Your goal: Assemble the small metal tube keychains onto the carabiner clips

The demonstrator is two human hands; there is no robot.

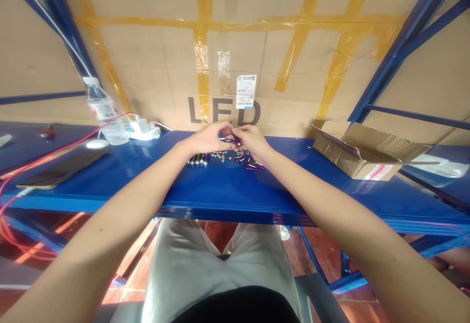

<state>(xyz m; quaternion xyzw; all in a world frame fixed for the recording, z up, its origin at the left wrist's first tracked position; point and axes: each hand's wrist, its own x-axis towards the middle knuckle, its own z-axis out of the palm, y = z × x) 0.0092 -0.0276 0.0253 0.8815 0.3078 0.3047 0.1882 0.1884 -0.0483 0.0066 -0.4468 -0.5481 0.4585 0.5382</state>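
Note:
My left hand (pixel 209 138) and my right hand (pixel 253 142) meet above the blue tabletop, fingers curled together. Between the left fingers is a small dark and silver cylinder (pixel 226 140). A small purple metal piece (pixel 237 140) is pinched in my right hand; its exact kind is partly hidden by the fingers. Below my left hand lies a row of slim coloured metal tubes (pixel 198 159). Several tiny gold-silver metal parts (pixel 222 156) are scattered beside them. Partly under my right hand rests a small pile of coloured carabiners (pixel 251 162).
An open cardboard box (pixel 367 151) stands at the right. On the left are a phone (pixel 62 169) on a red cable, a white round object (pixel 97 144), a water bottle (pixel 106 112) and a power strip (pixel 141 129). Large taped cardboard (pixel 165 63) backs the blue table (pixel 235 188).

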